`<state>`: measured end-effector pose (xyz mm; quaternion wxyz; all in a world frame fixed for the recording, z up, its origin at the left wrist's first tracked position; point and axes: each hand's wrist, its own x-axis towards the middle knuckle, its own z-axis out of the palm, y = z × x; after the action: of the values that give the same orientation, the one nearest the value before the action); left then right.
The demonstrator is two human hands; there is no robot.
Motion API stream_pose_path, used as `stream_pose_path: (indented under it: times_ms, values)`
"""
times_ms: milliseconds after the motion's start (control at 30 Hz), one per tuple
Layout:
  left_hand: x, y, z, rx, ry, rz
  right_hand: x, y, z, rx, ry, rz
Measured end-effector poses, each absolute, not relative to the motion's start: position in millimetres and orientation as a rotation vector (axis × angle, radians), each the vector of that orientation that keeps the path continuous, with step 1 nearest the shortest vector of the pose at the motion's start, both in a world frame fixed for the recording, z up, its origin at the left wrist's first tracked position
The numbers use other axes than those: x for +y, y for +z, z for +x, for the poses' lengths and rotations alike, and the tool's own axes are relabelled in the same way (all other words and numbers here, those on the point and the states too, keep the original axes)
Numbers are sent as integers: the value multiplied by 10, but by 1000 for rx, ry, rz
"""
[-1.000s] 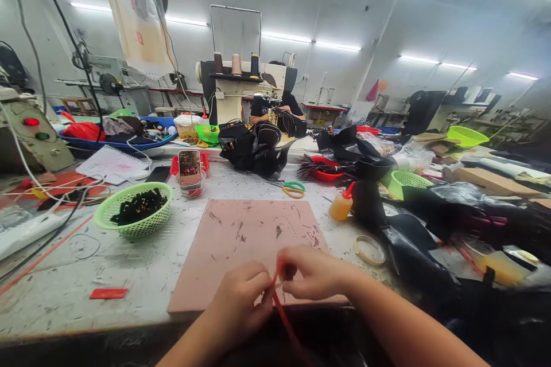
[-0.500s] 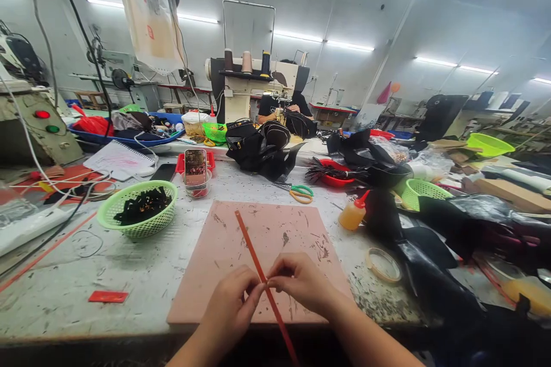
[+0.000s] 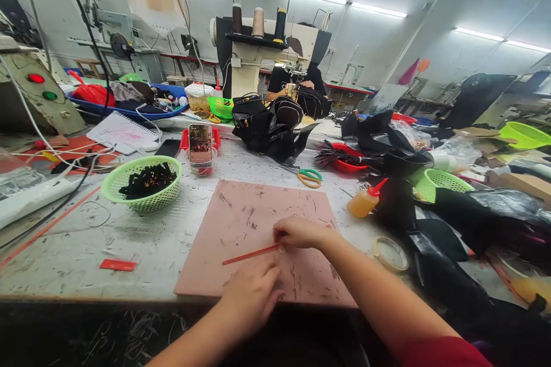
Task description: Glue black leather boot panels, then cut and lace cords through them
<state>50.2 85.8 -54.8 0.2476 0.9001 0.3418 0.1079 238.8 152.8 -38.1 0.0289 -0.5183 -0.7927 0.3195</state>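
A narrow red strip (image 3: pixel 249 255) lies slantwise over a pink board (image 3: pixel 202 241), its far-left end showing a small hole. My right hand (image 3: pixel 297 233) is closed in a pinch on the strip's right end. Just below the strip, my left hand (image 3: pixel 253 284) hovers low over the board's front part, fingers loosely bent and thumb apart from them. Nothing shows between them. Where the rest of the strip runs is hidden by my hands.
A green basket (image 3: pixel 142 200) of black pieces stands left, near a propped phone (image 3: pixel 200 143). A short red piece (image 3: pixel 117 265) lies at the front left. Scissors (image 3: pixel 310 178), a glue bottle (image 3: pixel 364 203), a tape roll (image 3: pixel 391 254) and black material (image 3: pixel 443 258) lie behind and right.
The strip has swung from pointing away from me to lying nearly crosswise, and less of it shows. My right hand has moved up; my left hand has come off its pinch.
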Motion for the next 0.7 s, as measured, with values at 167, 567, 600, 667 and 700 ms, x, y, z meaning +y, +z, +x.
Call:
stream_pose_path:
  times_ms: [167, 567, 600, 667, 700]
  values:
    - [1024, -738, 532, 943, 198, 2638, 1509, -431, 2355, -2419, 925, -1618]
    - [913, -738, 666, 1026, 81, 2777, 1129, -726, 2419, -2021, 478, -1662]
    - [908, -737, 679, 1025, 68, 2775, 1109, -749, 2414, -2026, 474, -1638]
    - [914, -732, 698, 1004, 46, 2772, 1107, -799, 2402, -2038, 465, -1605]
    - [924, -730, 701, 989, 42, 2773, 1121, -824, 2397, -2046, 458, -1596]
